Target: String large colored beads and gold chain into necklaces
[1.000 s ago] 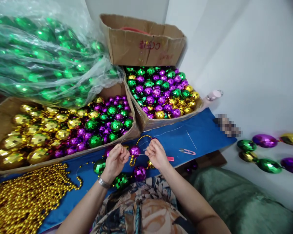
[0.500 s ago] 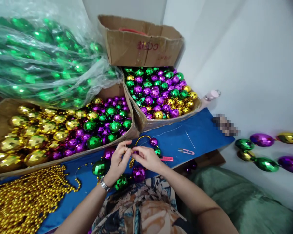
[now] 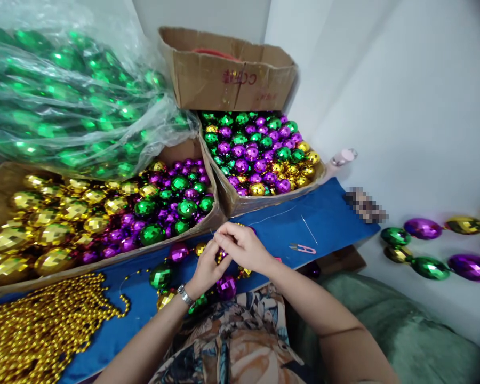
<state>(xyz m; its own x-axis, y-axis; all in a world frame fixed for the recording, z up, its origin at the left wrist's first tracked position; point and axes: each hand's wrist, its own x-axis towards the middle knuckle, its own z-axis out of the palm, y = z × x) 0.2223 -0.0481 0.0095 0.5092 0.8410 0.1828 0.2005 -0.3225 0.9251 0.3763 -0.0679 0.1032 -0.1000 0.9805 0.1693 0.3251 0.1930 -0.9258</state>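
Note:
Over the near edge of the blue tabletop (image 3: pixel 272 221), my two hands meet with fingertips pressed together. My left hand (image 3: pixel 205 265), with a metal watch at the wrist, pinches at a bead string whose small gold beads (image 3: pixel 219 258) peek out between the hands. My right hand (image 3: pixel 246 248) closes on the same spot from above, and its fingers hide most of what is gripped. Around the hands lies a garland of faceted balls, including a purple ball (image 3: pixel 226 287), a green ball (image 3: pixel 160 276) and another purple ball (image 3: pixel 178 252).
Pink thread snips (image 3: pixel 303 249) and a needle-like rod (image 3: pixel 309 229) lie right of the hands. Gold bead strands (image 3: pixel 36 330) cover the left side. Behind stand cardboard boxes (image 3: pixel 236 85) of coloured balls and a plastic bag (image 3: pixel 64 101) of green ones. A ball garland (image 3: pixel 430 268) hangs at right.
My right hand has shifted up and over the left fingertips, covering the curved gold bead strand that showed before. My left hand has turned and moved slightly right. The view has shifted a little.

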